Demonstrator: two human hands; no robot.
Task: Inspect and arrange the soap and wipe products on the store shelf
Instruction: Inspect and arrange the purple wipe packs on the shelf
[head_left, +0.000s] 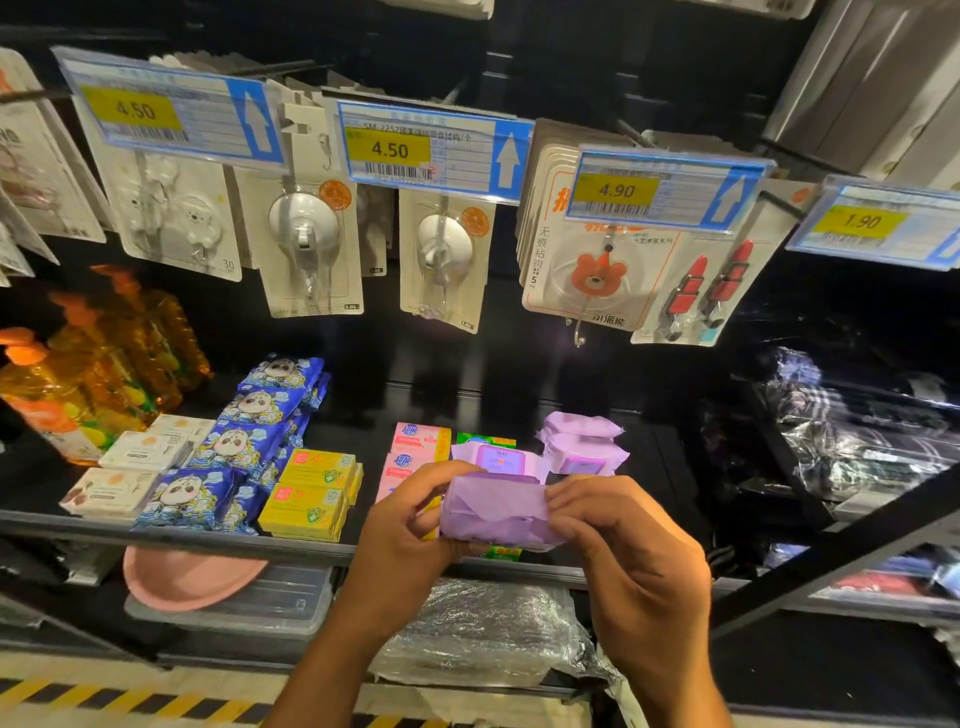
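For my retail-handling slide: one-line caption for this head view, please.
Left hand and right hand grip a purple wipe pack before the shelf, yellow soap boxes to its left.

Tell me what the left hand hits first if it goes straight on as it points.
Probably the pink soap boxes, just beyond the left hand; depth is unclear.

Bare shelf (363, 415) open at 12 o'clock, behind pink soap boxes (418, 441). Hanging hook cards (441, 260) block above. Purple wipe packs (584, 441) crowd 1 o'clock.
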